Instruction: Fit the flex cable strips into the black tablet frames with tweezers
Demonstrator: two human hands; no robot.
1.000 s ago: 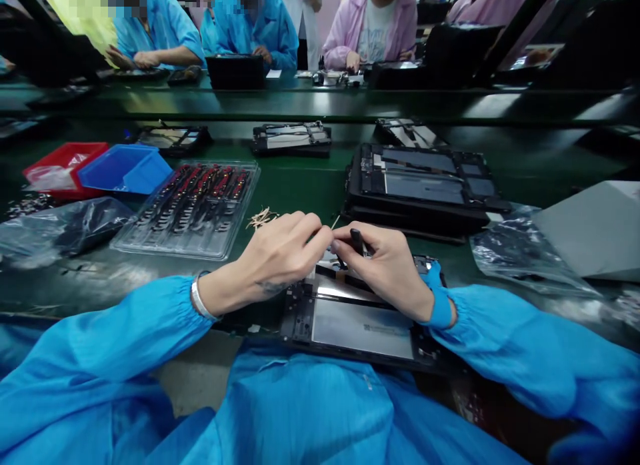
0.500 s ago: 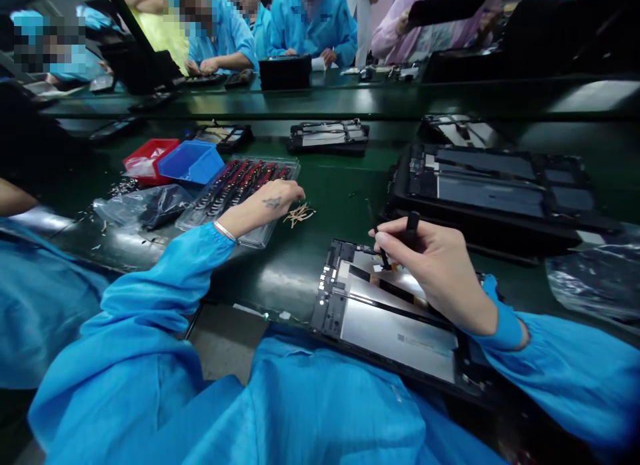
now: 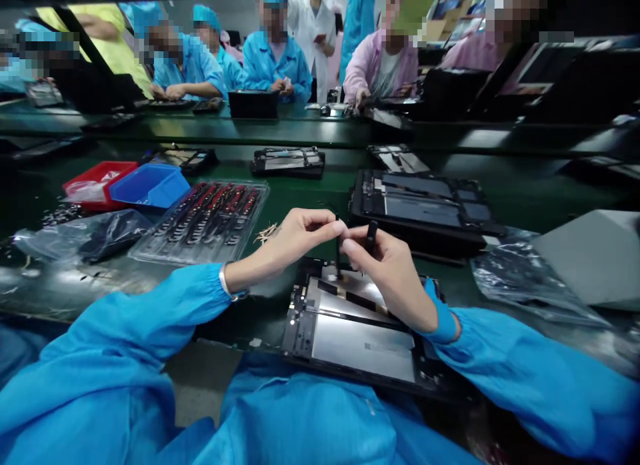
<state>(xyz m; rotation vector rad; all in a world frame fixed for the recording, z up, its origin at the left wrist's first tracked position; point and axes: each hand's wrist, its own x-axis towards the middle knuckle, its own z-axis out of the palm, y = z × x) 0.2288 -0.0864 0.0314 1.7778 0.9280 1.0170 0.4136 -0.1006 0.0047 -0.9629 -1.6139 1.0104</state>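
An opened tablet [image 3: 365,348] with silver battery plates lies on the bench edge in front of me. Over its upper part, my right hand [image 3: 395,272] grips slim black tweezers [image 3: 338,255], which point down at the tablet. A black band [image 3: 372,233] shows at a finger of that hand. My left hand [image 3: 305,238] is pinched closed, its fingertips meeting the right fingertips beside the tweezers; anything between them is too small to make out. Partly behind the left hand lies a small heap of thin tan strips [image 3: 265,233].
A clear tray [image 3: 165,252] of small red and black parts lies left, near a blue bin [image 3: 150,185], a red bin [image 3: 95,197] and a plastic bag [image 3: 55,235]. Stacked tablets [image 3: 415,212] and another bag [image 3: 520,278] lie right. Co-workers sit across the bench.
My left hand has moved right, from the tan strips to my right fingertips above the tablet. The view has swung to the right; my right hand still grips the tweezers.
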